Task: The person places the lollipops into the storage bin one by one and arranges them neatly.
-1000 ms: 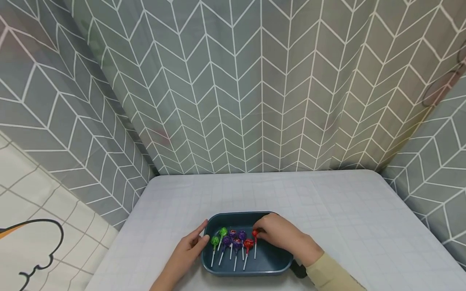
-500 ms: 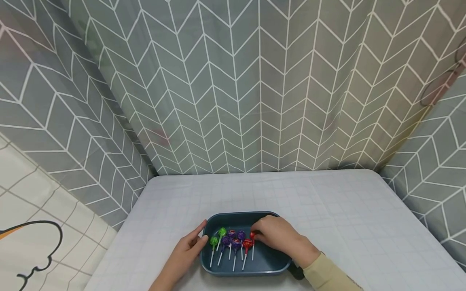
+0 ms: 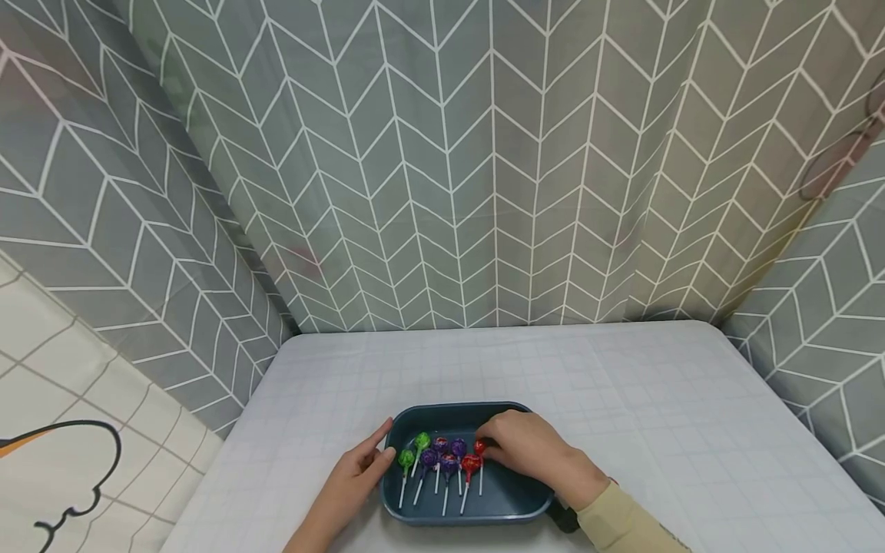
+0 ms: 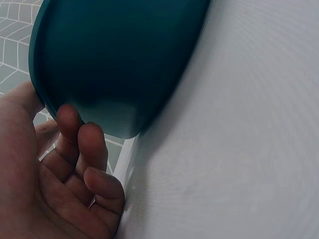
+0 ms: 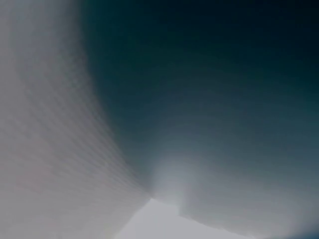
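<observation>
A dark blue-green tray [image 3: 512, 495] stands near the front of the table, holding several wrapped lollipops. On its left side are two green lollipops [image 3: 422, 441], with several purple lollipops [image 3: 449, 463] in the middle. One red lollipop [image 3: 471, 464] lies right of the purple ones. My right hand [image 3: 528, 445] reaches over the tray's right side and pinches another red lollipop [image 3: 480, 446] by its head, partly hidden by the fingers. My left hand [image 3: 351, 476] holds the tray's left rim; in the left wrist view its curled fingers [image 4: 92, 144] touch the outer wall.
A white cloth covers the table [image 3: 622, 399]. Under the right wrist a black object [image 3: 563, 518] shows beside the tray. Grey chevron curtains [image 3: 442, 192] hang behind and at both sides. The right wrist view shows only blurred tray wall and cloth.
The right hand has moved slightly left with the red lollipop, bringing it closer beside the other red one. Since half a second ago, hardly anything has moved. The left hand stays at the rim.
</observation>
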Tool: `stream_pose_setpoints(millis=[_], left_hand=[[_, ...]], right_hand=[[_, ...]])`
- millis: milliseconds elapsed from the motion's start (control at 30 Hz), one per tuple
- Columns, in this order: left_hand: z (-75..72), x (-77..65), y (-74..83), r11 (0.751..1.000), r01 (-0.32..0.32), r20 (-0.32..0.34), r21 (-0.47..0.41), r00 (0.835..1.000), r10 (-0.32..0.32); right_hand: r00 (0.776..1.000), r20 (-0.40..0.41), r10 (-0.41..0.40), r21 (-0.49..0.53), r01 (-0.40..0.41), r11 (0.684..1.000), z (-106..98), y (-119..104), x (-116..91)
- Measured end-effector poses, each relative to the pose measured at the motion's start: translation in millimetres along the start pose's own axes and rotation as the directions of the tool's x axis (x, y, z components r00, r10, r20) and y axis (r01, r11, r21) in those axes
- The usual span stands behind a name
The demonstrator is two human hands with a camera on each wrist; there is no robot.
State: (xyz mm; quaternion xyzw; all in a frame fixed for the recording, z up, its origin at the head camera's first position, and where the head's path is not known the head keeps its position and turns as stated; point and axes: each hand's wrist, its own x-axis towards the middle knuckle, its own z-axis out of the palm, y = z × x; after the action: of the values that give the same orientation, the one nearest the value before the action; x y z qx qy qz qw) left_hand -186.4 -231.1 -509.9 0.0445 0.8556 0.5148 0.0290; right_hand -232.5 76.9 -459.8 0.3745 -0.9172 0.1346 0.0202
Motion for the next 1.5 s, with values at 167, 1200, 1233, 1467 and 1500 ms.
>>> stream_pose_setpoints(millis=[167,1200,1233,1467,1500], left_hand=[[0.0,-0.3,-1.4,1.0,-0.007,-0.001,0.005,1.0,0.007],[-0.9,-2.5,-0.3,1.0,0.008,-0.004,0.009,1.0,-0.008],[-0.9,-2.4,-0.4,1.0,0.008,-0.005,0.01,1.0,-0.008],[-0.9,-1.1,-1.0,1.0,0.009,-0.005,0.017,1.0,-0.009],[-1.2,-0.9,-0.9,1.0,0.009,-0.005,0.022,1.0,-0.009]], right_hand=[[1.0,0.005,0.002,0.011,-0.002,1.0,0,0,0],[0.999,-0.029,0.024,0.475,-0.007,0.88,-53,31,-26],[0.999,-0.033,0.031,0.474,-0.012,0.88,-56,33,-28],[0.993,-0.05,0.107,0.52,-0.065,0.851,-71,43,-43],[0.992,-0.049,0.116,0.529,-0.073,0.845,-71,44,-46]])
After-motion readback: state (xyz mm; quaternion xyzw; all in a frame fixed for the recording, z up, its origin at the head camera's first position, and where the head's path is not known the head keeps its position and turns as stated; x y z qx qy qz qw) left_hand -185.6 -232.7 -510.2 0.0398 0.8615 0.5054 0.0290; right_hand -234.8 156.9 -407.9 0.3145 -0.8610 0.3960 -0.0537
